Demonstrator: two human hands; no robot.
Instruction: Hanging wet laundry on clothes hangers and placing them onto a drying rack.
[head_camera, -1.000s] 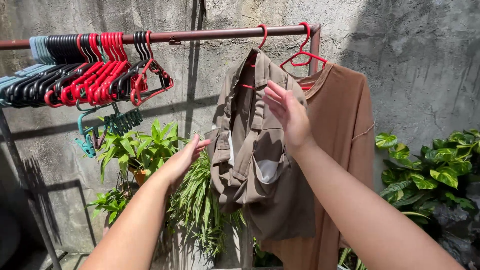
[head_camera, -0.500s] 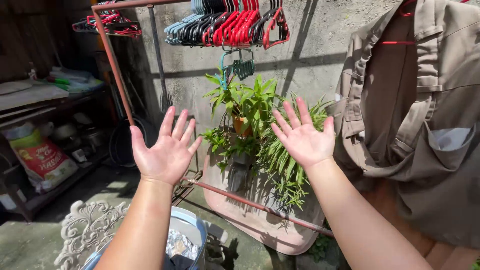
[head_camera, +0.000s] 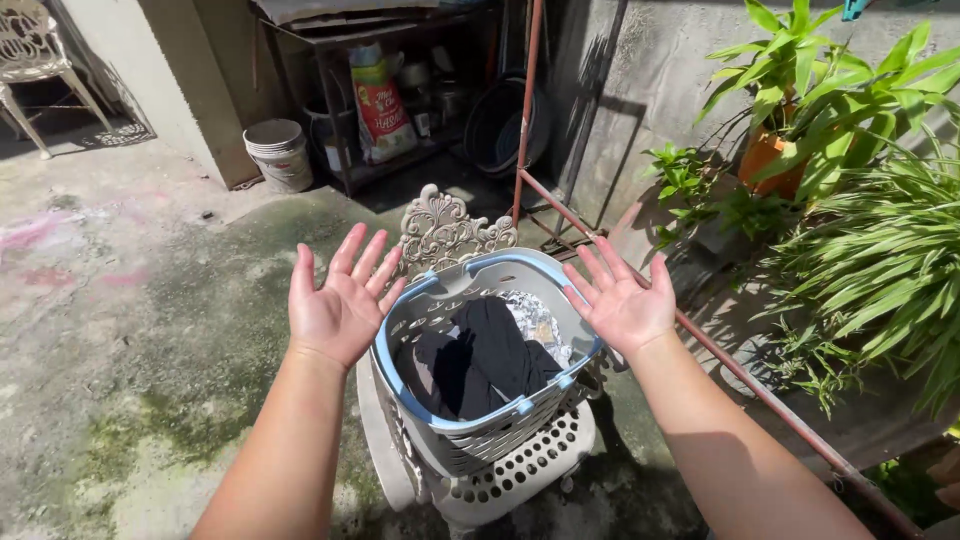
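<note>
Both hands are empty, fingers spread and palms forward: the left hand and the right hand hover on either side of a white laundry basket with a blue rim. It sits on an ornate white chair and holds dark clothes (a silvery patterned piece shows behind them). Potted plants stand at the right beside a rusty rack frame.

White laundry basket on chair, blue rim, dark clothes inside

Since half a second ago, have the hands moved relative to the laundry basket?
Yes. Both open hands, left hand and right hand, now flank the laundry basket rim; earlier they were raised above it, before the plants.
</note>
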